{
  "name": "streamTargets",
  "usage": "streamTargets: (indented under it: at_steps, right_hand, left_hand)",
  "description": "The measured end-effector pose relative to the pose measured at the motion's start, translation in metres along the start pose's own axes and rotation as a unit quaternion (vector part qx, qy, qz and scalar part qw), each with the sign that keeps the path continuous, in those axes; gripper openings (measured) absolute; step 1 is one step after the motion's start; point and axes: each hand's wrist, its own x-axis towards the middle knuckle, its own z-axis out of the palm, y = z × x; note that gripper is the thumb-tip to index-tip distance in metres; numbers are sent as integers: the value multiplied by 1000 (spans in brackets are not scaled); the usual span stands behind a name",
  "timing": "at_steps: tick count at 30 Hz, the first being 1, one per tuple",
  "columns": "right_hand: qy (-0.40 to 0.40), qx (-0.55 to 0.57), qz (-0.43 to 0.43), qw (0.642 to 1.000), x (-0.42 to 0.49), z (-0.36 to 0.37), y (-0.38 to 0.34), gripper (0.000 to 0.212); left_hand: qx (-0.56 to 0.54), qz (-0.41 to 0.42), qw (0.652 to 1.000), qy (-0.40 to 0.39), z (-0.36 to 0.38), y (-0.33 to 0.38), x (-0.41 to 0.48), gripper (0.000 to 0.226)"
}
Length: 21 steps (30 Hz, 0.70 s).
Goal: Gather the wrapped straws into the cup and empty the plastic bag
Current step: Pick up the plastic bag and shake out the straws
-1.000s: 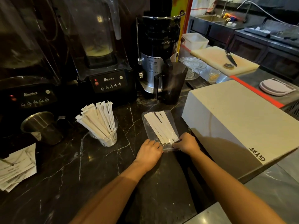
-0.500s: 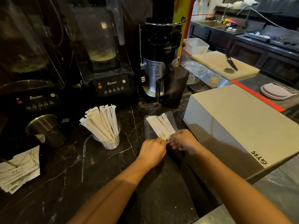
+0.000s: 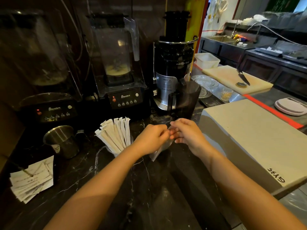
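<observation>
**Bag's off the counter now**

On the left, a steel jug (image 3: 62, 141) sits near the clear cup (image 3: 116, 151), which is packed with paper-wrapped straws (image 3: 116, 132) fanning upward. Just right of it, the left hand (image 3: 150, 138) and right hand (image 3: 187, 135) meet fingertip to fingertip, both pinched shut on the thin, crinkly plastic bag (image 3: 160, 149). It hangs below them, looking see-through. Half a second ago the bag lay flat on the black marble counter (image 3: 149, 196) with straws inside; now it's lifted and none show in it.
</observation>
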Motion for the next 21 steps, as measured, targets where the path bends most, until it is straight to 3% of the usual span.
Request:
streamTargets:
  at_steps: [4,9,13,19,21]
  right_hand:
    - [-25,9,-30,999,-4,18,-8,20]
    - [-96,37,-40,994,-9,27,-14,18]
    - [-128,14,-27,991,-9,30,-12,19]
    - [-171,-30,-11,985,-14,33,-4,36]
    - [-172,-33,-7,984,-14,33,-3,30]
  left_hand:
    - [-98,-26,995,24,-19,2,1,37]
    - [-242,-74,966,47,-26,3,-8,30]
    - [-350,-127,928,6,-25,1,-19,30]
    - [-410,-156,896,-67,-17,-10,-28,37]
    - [-423,-160,889,-69,-14,-12,-30,38]
